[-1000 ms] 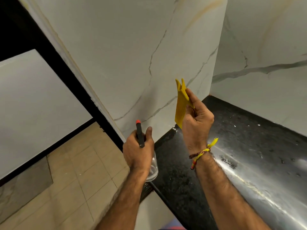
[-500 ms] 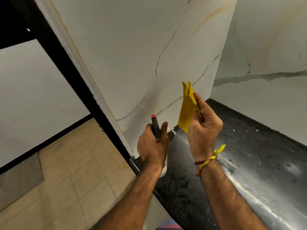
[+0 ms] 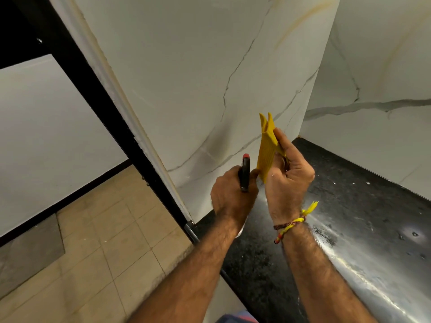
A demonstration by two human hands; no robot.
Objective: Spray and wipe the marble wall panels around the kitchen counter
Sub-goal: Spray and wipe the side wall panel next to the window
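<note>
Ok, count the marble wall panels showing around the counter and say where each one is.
2. One marble wall panel runs along the left of the black counter, behind the hands. The other marble wall panel stands at the far right, meeting it in the corner. More may lie outside the view.

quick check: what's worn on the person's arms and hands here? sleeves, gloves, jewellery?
No gloves and no sleeves in view; both forearms are bare and hairy. The right hand has braided thread bands at the wrist, dark red and yellow, with a frayed yellow tail. The left hand and its wrist show nothing worn.
</note>
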